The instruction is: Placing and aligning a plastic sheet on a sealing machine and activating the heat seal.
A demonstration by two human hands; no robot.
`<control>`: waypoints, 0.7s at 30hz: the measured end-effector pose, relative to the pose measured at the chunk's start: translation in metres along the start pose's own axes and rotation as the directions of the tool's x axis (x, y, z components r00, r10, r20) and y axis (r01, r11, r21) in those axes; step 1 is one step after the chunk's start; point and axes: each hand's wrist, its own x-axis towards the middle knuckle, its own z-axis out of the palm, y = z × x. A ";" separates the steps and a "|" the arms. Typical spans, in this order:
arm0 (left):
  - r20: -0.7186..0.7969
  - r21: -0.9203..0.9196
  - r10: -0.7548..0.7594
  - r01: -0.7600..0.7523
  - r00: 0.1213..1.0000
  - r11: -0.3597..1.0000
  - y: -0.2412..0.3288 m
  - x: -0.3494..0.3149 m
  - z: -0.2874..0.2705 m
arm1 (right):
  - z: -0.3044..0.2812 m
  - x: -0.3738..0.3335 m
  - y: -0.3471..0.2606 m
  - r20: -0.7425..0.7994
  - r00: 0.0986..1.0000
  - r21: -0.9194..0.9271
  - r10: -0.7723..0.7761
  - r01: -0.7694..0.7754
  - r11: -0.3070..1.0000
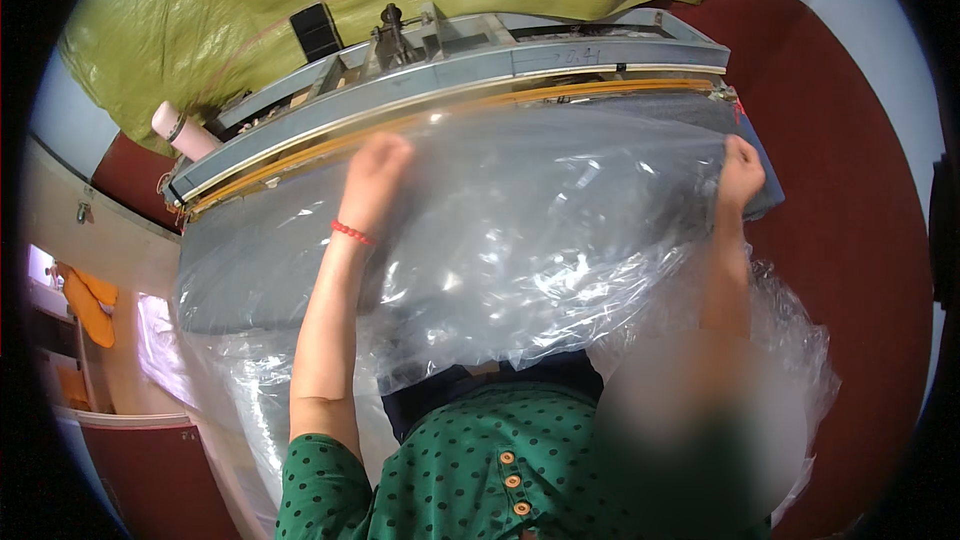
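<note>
A wide sheet of clear plastic film (pixel 500 240) lies over the dark grey table top (pixel 240 280) and hangs down its near side in shiny folds. My right hand (pixel 742 174) is closed on the film's edge at the right end of the table. Further left, my left hand (pixel 378 168), wearing a red bead bracelet (pixel 352 232) at the wrist, is closed on the film too; motion blurs its fingers. Just beyond both hands runs the long grey metal bar frame (pixel 460 70) of a machine, with an orange strip (pixel 540 92) along its near side.
A black phone-like slab (pixel 316 32) leans behind the frame, and a pink bottle (pixel 185 130) lies at its left end. Yellow-green woven sheeting (pixel 220 20) hangs behind. Dark red floor (pixel 850 270) shows at right. More loose film (pixel 795 340) bunches near my right arm.
</note>
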 end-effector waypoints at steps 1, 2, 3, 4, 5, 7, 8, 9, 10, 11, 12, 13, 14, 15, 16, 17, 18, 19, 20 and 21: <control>-0.004 -0.018 0.005 -0.005 1.000 1.000 0.015 -0.005 0.006 | -0.006 -0.002 -0.008 0.028 0.996 0.032 -0.083 0.082 0.996; 0.065 -0.099 -0.053 0.059 0.996 0.993 0.031 -0.011 0.010 | -0.014 -0.003 -0.022 -0.045 0.950 -0.263 -0.309 0.287 0.921; 0.138 -0.176 -0.070 0.094 0.988 0.980 0.045 -0.017 0.013 | -0.018 -0.007 -0.040 -0.049 0.859 -0.549 -0.509 0.403 0.732; 0.136 -0.173 -0.105 0.128 0.985 0.977 0.058 -0.022 0.015 | -0.011 -0.015 -0.063 0.030 0.855 -0.355 -0.517 0.493 0.795; 0.148 -0.194 -0.109 0.137 0.983 0.971 0.069 -0.026 0.017 | -0.002 -0.026 -0.088 0.108 0.885 -0.159 -0.453 0.465 0.871; 0.157 -0.170 -0.057 0.084 0.986 0.982 0.087 -0.033 0.018 | 0.018 -0.065 -0.137 0.385 0.757 0.230 -0.529 0.476 0.849; 0.155 -0.166 -0.058 0.084 0.986 0.983 0.093 -0.036 0.017 | 0.030 -0.083 -0.160 0.499 0.647 0.333 -0.576 0.470 0.817; 0.163 -0.144 -0.066 0.090 0.984 0.986 0.097 -0.039 0.016 | 0.039 -0.103 -0.181 0.563 0.488 0.450 -0.668 0.496 0.742; 0.158 -0.108 -0.077 0.095 0.984 0.990 0.100 -0.042 0.014 | 0.048 -0.123 -0.199 0.603 0.373 0.569 -0.705 0.419 0.708; 0.163 -0.119 -0.079 0.099 0.983 0.988 0.102 -0.044 0.013 | 0.055 -0.141 -0.213 0.621 0.283 0.650 -0.731 0.335 0.682; 0.155 -0.101 -0.037 0.053 0.987 0.994 0.103 -0.047 0.010 | 0.061 -0.159 -0.223 0.627 0.245 0.702 -0.739 0.232 0.673; 0.146 -0.082 0.006 0.006 0.989 0.997 0.104 -0.049 0.007 | 0.066 -0.169 -0.231 0.691 0.196 0.678 -0.696 0.158 0.718; 0.135 -0.080 0.003 0.008 0.991 0.997 0.105 -0.052 0.003 | 0.071 -0.177 -0.235 0.751 0.128 0.641 -0.647 0.095 0.762; 0.104 0.024 0.105 -0.108 0.989 0.994 0.105 -0.054 -0.001 | 0.073 -0.183 -0.237 0.728 0.119 0.671 -0.675 0.083 0.737; 0.083 0.132 0.207 -0.217 0.975 0.967 0.106 -0.056 -0.005 | 0.074 -0.190 -0.237 0.759 0.127 0.643 -0.639 0.007 0.766; 0.069 0.135 0.205 -0.213 0.976 0.968 0.106 -0.060 -0.008 | 0.076 -0.197 -0.237 0.836 0.122 0.543 -0.535 -0.047 0.838; 0.017 0.281 0.269 -0.263 0.963 0.923 0.106 -0.063 -0.011 | 0.077 -0.203 -0.237 0.788 0.118 0.614 -0.604 -0.070 0.786; -0.040 0.425 0.349 -0.301 0.936 0.854 0.106 -0.066 -0.013 | 0.076 -0.211 -0.236 0.877 0.066 0.466 -0.475 -0.349 0.813; -0.038 0.428 0.332 -0.285 0.942 0.858 0.105 -0.068 -0.015 | 0.077 -0.218 -0.235 0.937 -0.029 0.265 -0.348 -0.588 0.764; -0.071 0.552 0.412 -0.308 0.908 0.775 0.104 -0.070 -0.016 | 0.081 -0.230 -0.237 0.937 -0.040 0.232 -0.346 -0.670 0.705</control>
